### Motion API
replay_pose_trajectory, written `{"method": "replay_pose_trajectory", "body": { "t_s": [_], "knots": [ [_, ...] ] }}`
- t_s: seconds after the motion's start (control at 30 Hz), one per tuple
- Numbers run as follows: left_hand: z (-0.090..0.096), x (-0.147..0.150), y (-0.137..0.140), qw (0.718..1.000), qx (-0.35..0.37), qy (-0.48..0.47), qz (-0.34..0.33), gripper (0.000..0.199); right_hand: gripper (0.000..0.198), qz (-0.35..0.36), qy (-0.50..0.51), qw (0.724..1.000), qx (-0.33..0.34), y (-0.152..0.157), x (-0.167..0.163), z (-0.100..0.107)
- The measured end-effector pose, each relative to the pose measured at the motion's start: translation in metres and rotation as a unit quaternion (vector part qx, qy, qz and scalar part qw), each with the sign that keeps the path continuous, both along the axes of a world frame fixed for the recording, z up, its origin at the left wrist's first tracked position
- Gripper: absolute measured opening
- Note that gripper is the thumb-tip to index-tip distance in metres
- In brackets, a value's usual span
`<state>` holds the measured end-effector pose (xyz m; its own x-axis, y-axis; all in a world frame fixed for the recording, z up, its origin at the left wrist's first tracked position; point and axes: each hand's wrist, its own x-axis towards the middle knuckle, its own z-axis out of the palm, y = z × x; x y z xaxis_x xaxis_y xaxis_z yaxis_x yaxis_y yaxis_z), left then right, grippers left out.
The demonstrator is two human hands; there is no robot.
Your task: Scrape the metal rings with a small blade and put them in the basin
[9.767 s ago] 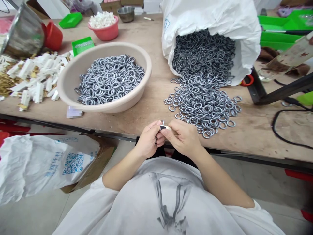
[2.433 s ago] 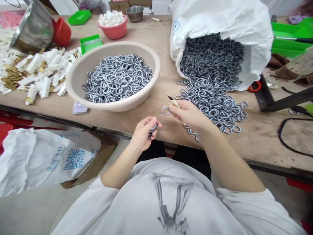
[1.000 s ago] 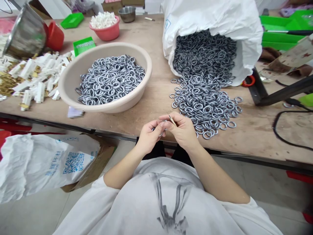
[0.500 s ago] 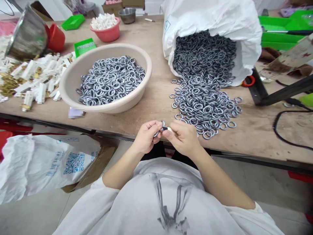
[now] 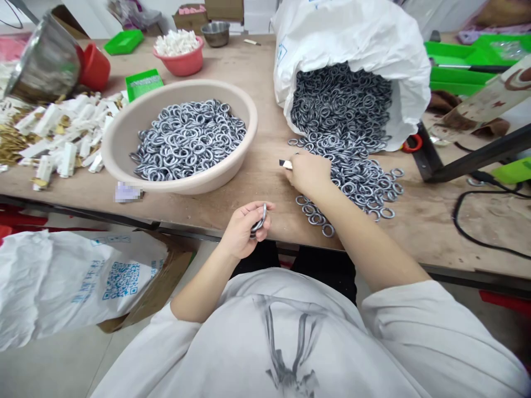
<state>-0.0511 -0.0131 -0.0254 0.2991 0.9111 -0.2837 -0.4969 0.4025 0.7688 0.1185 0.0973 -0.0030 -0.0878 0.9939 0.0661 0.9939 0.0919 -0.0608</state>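
Note:
My left hand [image 5: 244, 228] is at the table's front edge, its fingers curled round metal rings [image 5: 259, 220]; how many it holds is partly hidden. My right hand [image 5: 307, 172] reaches over the left side of the loose ring pile [image 5: 357, 179]. A small tool with a white handle and a flat dark tip [image 5: 286, 165] sticks out to the left from its closed fingers. Whether those fingers also touch a ring is hidden. The pile spills from the mouth of a white woven sack [image 5: 352, 33] lying on its side. Left of my hands, a beige basin [image 5: 178, 185] holds many grey rings.
White plastic pieces [image 5: 68, 157] lie heaped at the left by a tilted steel bowl [image 5: 45, 61]. Farther back are a red bowl [image 5: 182, 63] and a green tray [image 5: 143, 83]. A black metal bar [image 5: 477, 157] and cable [image 5: 460, 213] occupy the right.
My right hand has moved away from my left, forward and right to the ring pile, carrying the tool. My left hand has stayed near the edge with its rings. The view has shifted slightly.

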Motion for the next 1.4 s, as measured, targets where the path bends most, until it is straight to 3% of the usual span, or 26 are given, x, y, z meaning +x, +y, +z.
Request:
{"method": "replay_pose_trajectory", "body": {
  "t_s": [0.17,0.27,0.3,0.4,0.47,0.5,0.57,0.67,0.8,1.0,1.1,1.23,1.3,1.4],
  "knots": [
    [-0.001,-0.008,0.007,0.997,-0.052,-0.02,0.044,0.026,0.027,0.018,-0.017,0.999,-0.023,0.022,-0.006,-0.006],
    [-0.002,-0.012,0.01,0.995,-0.073,-0.049,0.041,0.024,0.024,0.055,0.152,0.986,-0.047,0.002,0.002,-0.003],
    [-0.002,-0.012,0.011,0.995,-0.073,-0.055,0.036,0.025,0.026,0.081,0.249,0.962,-0.082,-0.009,0.005,-0.001],
    [-0.002,-0.006,0.011,0.997,-0.065,-0.042,0.02,0.033,0.039,0.142,0.536,0.814,-0.173,-0.048,0.006,0.0],
    [-0.002,0.002,0.009,0.998,-0.06,-0.026,-0.007,0.04,0.044,0.145,0.635,0.733,-0.199,-0.069,0.0,-0.005],
    [-0.002,0.005,0.007,0.998,-0.058,-0.02,-0.027,0.043,0.043,0.141,0.66,0.709,-0.205,-0.077,-0.003,-0.009],
    [-0.003,0.011,0.005,0.996,-0.058,-0.015,-0.064,0.047,0.043,0.122,0.685,0.692,-0.191,-0.086,-0.01,-0.018],
    [-0.004,0.014,0.002,0.994,-0.06,-0.019,-0.084,0.048,0.043,0.105,0.691,0.697,-0.156,-0.091,-0.015,-0.029],
    [-0.004,0.012,0.001,0.995,-0.051,-0.028,-0.081,0.048,0.041,0.135,0.69,0.699,-0.131,-0.095,-0.01,-0.03],
    [-0.004,0.016,-0.004,0.999,0.006,0.014,-0.042,0.044,0.029,0.115,0.611,0.782,-0.043,-0.106,-0.01,-0.03],
    [-0.003,0.016,-0.007,0.999,-0.002,0.022,-0.046,0.045,0.022,0.122,0.609,0.783,-0.02,-0.105,-0.013,-0.031],
    [0.001,0.011,-0.007,0.998,0.002,0.055,-0.036,0.041,0.03,0.114,0.61,0.784,-0.012,-0.102,-0.008,-0.024],
    [0.003,0.009,-0.006,0.998,0.006,0.061,-0.025,0.041,0.032,0.106,0.581,0.807,0.014,-0.105,-0.003,-0.019],
    [0.004,0.008,-0.004,0.998,0.018,0.06,-0.009,0.041,0.036,0.168,0.47,0.865,0.057,-0.114,0.004,-0.012]
  ]
}}
